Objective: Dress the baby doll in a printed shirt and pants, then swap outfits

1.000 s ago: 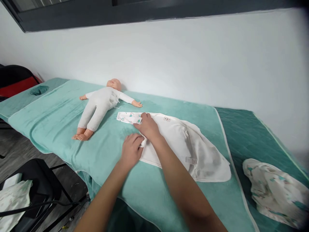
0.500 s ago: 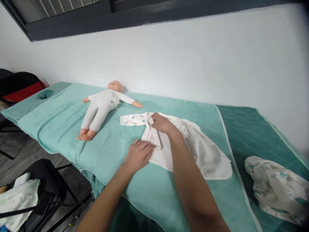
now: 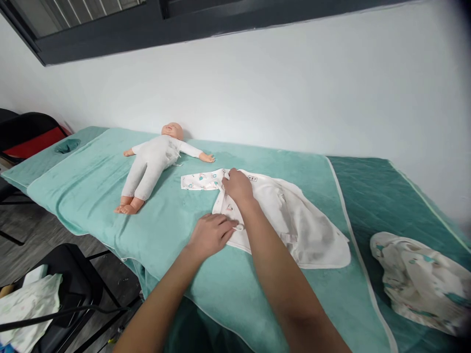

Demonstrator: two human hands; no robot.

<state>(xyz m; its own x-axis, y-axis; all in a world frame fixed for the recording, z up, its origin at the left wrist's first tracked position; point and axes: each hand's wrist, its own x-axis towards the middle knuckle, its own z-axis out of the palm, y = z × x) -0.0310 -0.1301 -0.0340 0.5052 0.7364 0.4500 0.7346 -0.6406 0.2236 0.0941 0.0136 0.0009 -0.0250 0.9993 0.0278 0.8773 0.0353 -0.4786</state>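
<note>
A white baby shirt point(image 3: 275, 206) lies spread on the green bed cover, one printed sleeve point(image 3: 199, 181) stretched out toward the doll. My right hand point(image 3: 237, 185) is closed on the shirt's fabric near the collar, in a pinch partly hidden by the hand itself. At the shirt's near left edge, my left hand point(image 3: 213, 234) has its fingers bent together over the cloth. A small white tie point(image 3: 239, 227) shows by the left fingertips. To the left a baby doll point(image 3: 151, 162) lies on its back, arms spread, feet toward me.
The green cover point(image 3: 88, 196) is spread over a long bed against a white wall. A crumpled printed cloth point(image 3: 419, 279) lies at the right end. At the lower left, a black chair point(image 3: 79, 274) carries a folded cloth point(image 3: 35, 309); a cable crosses there.
My right hand has moved slightly left and closed on the fabric near the collar. The shirt's front fold has opened flatter. My left hand stays almost in place.
</note>
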